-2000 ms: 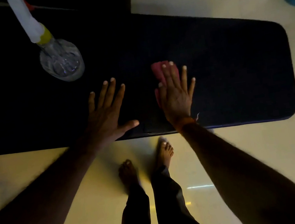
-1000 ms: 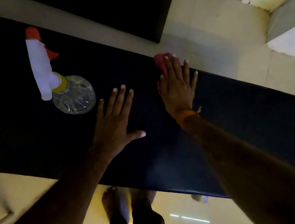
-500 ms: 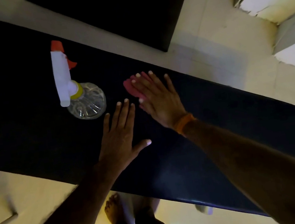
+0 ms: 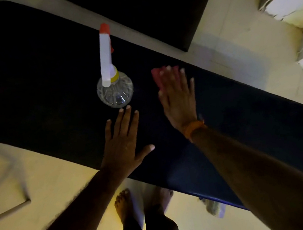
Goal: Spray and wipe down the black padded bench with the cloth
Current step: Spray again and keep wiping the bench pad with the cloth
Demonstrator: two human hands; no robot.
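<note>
Flat, both — right hand pressing cloth, left hand splayed.

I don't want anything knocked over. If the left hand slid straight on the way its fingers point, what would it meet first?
Most likely the spray bottle. The left hand lies flat on the bench, and its fingertips point at the bottle's clear base, which stands just beyond them.

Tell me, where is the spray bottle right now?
In the head view the spray bottle stands upright on the black padded bench, just beyond the left hand's fingertips and left of the right hand pressing the pink cloth.
</note>
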